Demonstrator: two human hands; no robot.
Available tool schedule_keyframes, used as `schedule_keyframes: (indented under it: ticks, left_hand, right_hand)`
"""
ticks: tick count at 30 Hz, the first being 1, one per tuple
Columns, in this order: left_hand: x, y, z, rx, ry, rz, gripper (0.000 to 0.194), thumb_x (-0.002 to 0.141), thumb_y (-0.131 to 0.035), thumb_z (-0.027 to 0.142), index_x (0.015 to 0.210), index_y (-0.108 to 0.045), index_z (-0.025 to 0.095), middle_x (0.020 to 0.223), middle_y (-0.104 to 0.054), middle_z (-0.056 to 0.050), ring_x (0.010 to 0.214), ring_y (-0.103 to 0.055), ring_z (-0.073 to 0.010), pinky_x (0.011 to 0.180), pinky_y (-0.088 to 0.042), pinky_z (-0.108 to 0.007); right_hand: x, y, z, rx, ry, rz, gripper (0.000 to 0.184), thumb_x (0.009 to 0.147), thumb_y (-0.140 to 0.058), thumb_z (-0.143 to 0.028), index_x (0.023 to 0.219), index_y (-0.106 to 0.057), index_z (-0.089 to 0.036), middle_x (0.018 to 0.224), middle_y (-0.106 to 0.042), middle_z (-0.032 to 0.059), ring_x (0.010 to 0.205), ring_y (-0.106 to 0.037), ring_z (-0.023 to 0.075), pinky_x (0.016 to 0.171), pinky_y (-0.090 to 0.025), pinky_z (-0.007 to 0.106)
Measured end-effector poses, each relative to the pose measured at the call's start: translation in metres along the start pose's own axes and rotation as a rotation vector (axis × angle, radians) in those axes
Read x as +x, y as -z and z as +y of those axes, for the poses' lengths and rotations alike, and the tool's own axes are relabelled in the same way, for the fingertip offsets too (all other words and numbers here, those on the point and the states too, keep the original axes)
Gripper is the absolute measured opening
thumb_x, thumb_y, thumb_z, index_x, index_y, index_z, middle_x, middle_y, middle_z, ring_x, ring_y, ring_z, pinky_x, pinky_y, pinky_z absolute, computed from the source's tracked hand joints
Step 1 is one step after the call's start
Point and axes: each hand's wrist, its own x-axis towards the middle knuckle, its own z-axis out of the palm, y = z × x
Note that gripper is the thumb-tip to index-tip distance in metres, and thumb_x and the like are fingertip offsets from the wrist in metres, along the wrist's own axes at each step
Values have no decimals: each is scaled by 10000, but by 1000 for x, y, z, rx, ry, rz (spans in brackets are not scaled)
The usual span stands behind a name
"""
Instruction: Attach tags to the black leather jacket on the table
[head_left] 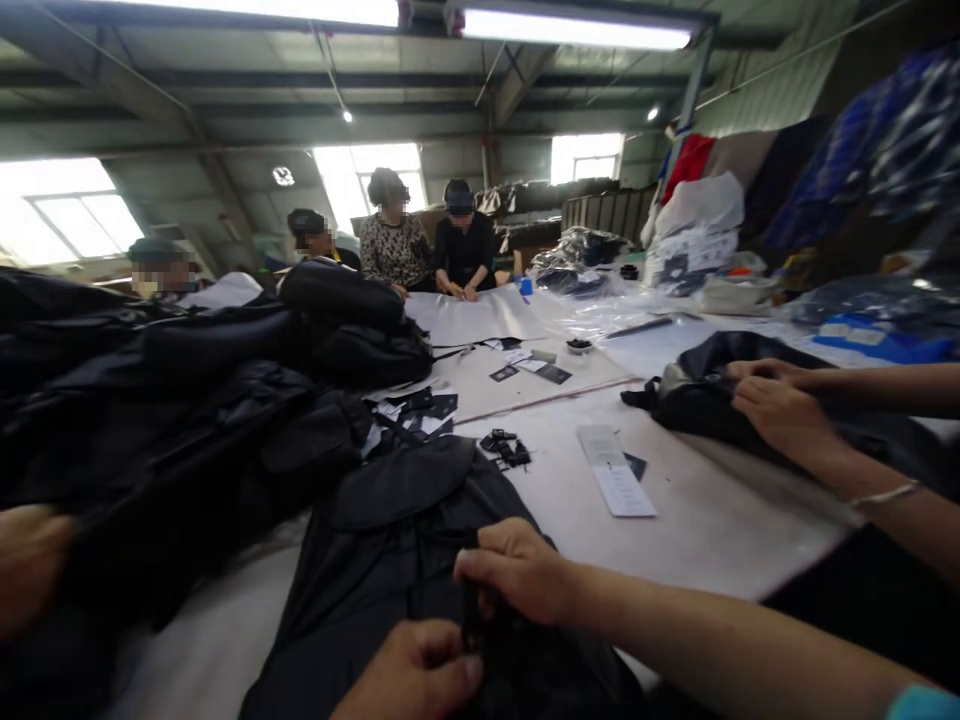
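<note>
A black fabric piece (390, 560) lies spread on the white table (712, 540) right in front of me. My left hand (411, 677) sits at the bottom edge, fingers curled and pinching the black fabric. My right hand (519, 572) is just above it, fingers closed over a dark fold or strap of the same piece. The two hands are almost touching. What exactly sits between the fingers is hidden by the dark cloth.
A heap of black bags (187, 400) fills the left side. A co-worker's hands (772, 400) rest on another black bag (720, 375) at right. White paper tags (619, 470) and small black clips (506, 447) lie mid-table. Several people sit at the far end.
</note>
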Motion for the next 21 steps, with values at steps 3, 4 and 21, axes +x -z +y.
schedule_keyframes:
  ticks: [3,4,21]
  left_hand:
    - [-2,-4,3,-134,17,4,397,657,-731,495,774,-700,116,661,-564,9,646,-451,-131,615,-349,-248]
    - [-3,-4,4,-156,11,5,400,655,-732,498,776,-698,118,659,-556,10,652,-450,-133,625,-353,-250]
    - [-2,2,-5,-19,-84,-22,413,730,-652,534,708,-612,123,624,-433,37,606,-339,-105,556,-231,-247]
  right_hand:
    - [2,5,1,-59,0,31,413,817,-618,-517,629,-560,-154,516,-566,-14,454,-511,94,430,-382,185]
    - [4,6,1,-67,-13,44,408,811,-618,-512,617,-541,-162,510,-564,-17,450,-512,97,430,-385,190]
    - [24,15,15,-192,-158,39,275,841,-578,-311,612,-540,-164,492,-572,-27,431,-548,115,401,-389,184]
